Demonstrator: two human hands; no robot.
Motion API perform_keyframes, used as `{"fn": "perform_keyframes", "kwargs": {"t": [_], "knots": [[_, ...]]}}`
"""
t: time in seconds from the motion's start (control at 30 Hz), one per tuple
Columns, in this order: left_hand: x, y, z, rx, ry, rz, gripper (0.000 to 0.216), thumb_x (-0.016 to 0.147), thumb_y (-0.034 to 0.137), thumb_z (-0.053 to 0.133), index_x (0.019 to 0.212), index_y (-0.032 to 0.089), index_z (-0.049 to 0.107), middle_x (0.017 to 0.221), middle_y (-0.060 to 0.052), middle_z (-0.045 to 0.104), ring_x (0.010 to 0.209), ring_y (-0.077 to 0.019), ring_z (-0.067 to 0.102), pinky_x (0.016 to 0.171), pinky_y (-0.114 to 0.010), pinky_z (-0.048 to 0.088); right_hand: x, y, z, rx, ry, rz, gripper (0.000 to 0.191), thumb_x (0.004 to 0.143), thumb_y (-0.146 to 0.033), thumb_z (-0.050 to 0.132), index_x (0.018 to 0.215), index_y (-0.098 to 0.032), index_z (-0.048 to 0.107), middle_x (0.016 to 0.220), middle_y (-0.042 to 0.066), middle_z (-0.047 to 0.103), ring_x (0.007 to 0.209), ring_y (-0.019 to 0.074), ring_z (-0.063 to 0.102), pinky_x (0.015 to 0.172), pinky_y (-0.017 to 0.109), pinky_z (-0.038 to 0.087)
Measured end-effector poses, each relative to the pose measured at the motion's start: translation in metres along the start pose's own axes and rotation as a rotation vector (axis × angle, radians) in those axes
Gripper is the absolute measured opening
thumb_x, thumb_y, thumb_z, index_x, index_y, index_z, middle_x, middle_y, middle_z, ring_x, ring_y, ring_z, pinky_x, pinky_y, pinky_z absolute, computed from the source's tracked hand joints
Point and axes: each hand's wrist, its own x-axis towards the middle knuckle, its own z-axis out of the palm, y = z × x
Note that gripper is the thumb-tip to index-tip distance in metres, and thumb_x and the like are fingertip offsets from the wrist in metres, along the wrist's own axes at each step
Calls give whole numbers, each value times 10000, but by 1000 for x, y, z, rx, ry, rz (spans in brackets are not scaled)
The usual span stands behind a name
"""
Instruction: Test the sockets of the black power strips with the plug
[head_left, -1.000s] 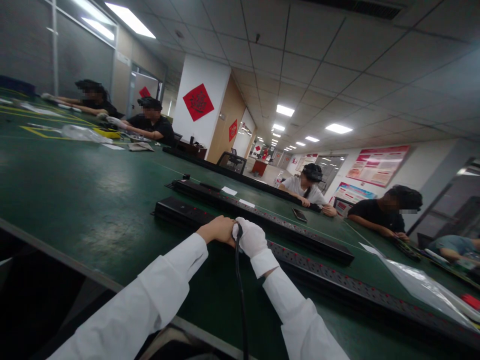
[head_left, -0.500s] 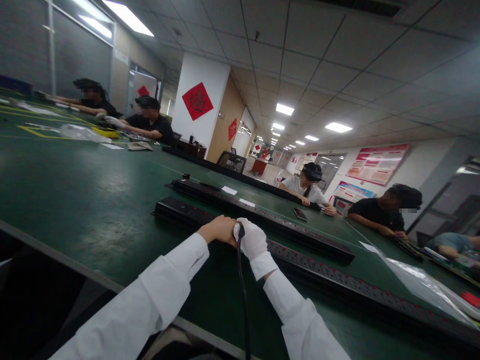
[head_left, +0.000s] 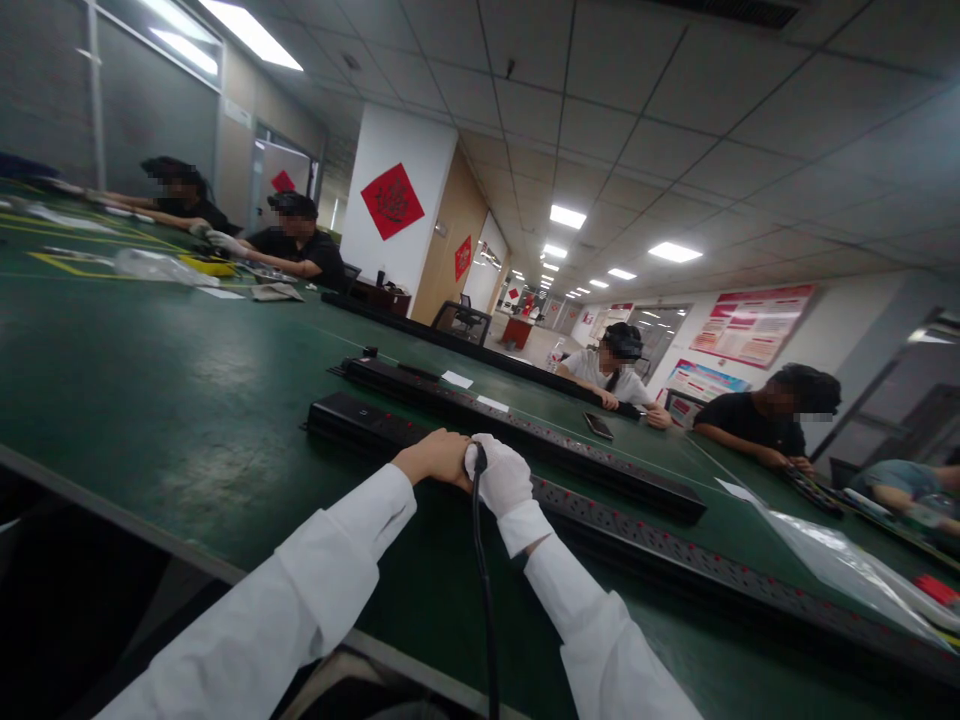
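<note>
In the head view a long black power strip [head_left: 652, 545] with rows of sockets and small red dots lies across the green table in front of me. My right hand [head_left: 501, 475], in a white glove, is closed round the upper end of a black power cable [head_left: 484, 580], which hangs down toward me. Against it, over the strip's near side, rests my bare left hand [head_left: 437, 458]. Its fingers curl inward, and what they hold is hidden. The cable's tip is covered by the hands too.
Behind it lies a second black power strip [head_left: 600, 455], with white paper slips [head_left: 457, 380] and a phone [head_left: 598, 425] nearby. Clear plastic wrap [head_left: 840, 560] is at the right. Several people sit round the green table [head_left: 150, 400], one handling a long black bar [head_left: 480, 350].
The whole view has shifted very slightly. Both my hands stay together at the cable's end over the power strip, with no clear movement.
</note>
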Motion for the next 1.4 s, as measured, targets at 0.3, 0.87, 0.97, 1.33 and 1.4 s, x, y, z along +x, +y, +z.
{"fn": "perform_keyframes", "kwargs": {"t": [0.3,0.87,0.97,1.33,1.4], "knots": [[0,0,0,4,3,18,617,562,610,597,1045,232,530,1062,-76,605,962,-270,554,830,-374,387,-1,2,2,6,7,-10,297,865,-381,343,1044,-250,541,862,24,633,782,123,581,719,202,387],[2,-1,2,25,27,26,587,562,590,602,1017,225,538,1040,-71,616,937,-265,570,806,-364,409,-1,3,2,27,15,-16,295,859,-383,362,1034,-234,548,879,31,633,792,126,581,733,199,386],[0,1,-1,18,14,13,572,566,579,610,1016,233,537,1054,-66,612,951,-258,563,815,-357,401,-1,2,1,25,17,-16,292,859,-380,364,1034,-237,548,875,28,633,797,124,580,736,199,385],[2,-1,3,40,27,23,638,538,643,586,1009,215,539,1030,-75,616,933,-267,569,801,-358,407,-1,4,7,24,38,-13,294,856,-387,365,1025,-236,553,854,27,627,773,124,578,717,202,381],[2,-2,4,43,35,21,658,527,649,588,1016,213,535,1039,-79,613,946,-270,562,812,-361,401,-1,4,8,23,44,-9,294,857,-389,362,1022,-240,554,849,24,628,768,124,579,714,205,382]]}}
